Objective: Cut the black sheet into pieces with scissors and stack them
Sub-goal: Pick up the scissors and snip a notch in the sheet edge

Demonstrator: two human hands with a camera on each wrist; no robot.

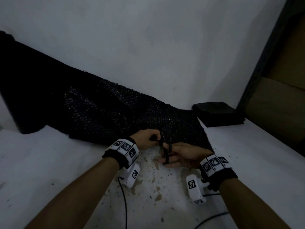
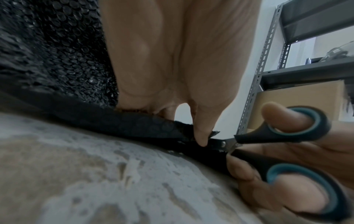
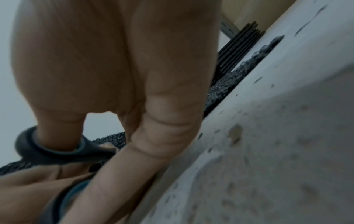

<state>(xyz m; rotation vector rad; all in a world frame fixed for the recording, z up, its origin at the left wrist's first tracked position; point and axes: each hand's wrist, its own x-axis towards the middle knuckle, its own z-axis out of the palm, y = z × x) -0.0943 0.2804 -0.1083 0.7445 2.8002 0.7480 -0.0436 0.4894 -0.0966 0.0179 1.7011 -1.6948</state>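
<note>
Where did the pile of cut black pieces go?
In the head view, the pile of cut pieces sits far right on the white table, against the wall, just past the black sheet.

The black sheet (image 1: 102,104) is glossy bubbled plastic; the scissors (image 2: 283,136) have matt plastic handles.

A worn white table (image 1: 247,162) carries the black bubble sheet (image 1: 99,109) and stacked pieces (image 1: 217,113)

Looking like a storeroom or workshop: slotted metal shelving (image 2: 268,63) holding a cardboard box (image 2: 298,103), worn white worktable (image 1: 165,187) showing chipped paint.
</note>
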